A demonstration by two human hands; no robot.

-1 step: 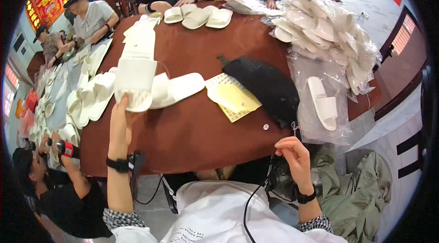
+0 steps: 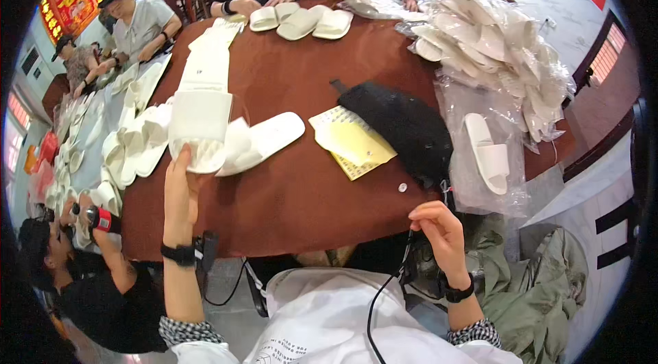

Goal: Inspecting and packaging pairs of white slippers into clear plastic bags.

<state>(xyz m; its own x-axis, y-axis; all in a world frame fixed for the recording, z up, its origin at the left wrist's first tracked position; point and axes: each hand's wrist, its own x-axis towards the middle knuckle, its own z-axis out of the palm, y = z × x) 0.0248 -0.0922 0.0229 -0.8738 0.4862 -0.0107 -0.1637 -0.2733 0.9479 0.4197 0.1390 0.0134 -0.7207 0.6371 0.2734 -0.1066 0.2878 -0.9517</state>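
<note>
My left hand (image 2: 181, 192) is closed on the near end of a white slipper (image 2: 200, 116), its thumb over the ribbed footbed. Beyond this slipper lies a line of white slippers (image 2: 208, 62), partly hidden by it. Just right of it another white slipper (image 2: 271, 136) lies tilted on the brown table (image 2: 274, 213). My right hand (image 2: 439, 227) hovers by the table's near edge, fingertips pinched together; whatever is between them is too small to make out. A small round white sticker or disc (image 2: 402, 187) lies on the table close to that hand.
Yellow sheets (image 2: 353, 144) lie beside a black bag (image 2: 397, 127). To the right, a slipper (image 2: 488, 158) rests on clear plastic below a heap of bagged slippers (image 2: 486, 42). More slippers (image 2: 144, 141) line the left side. Other people work around the tables.
</note>
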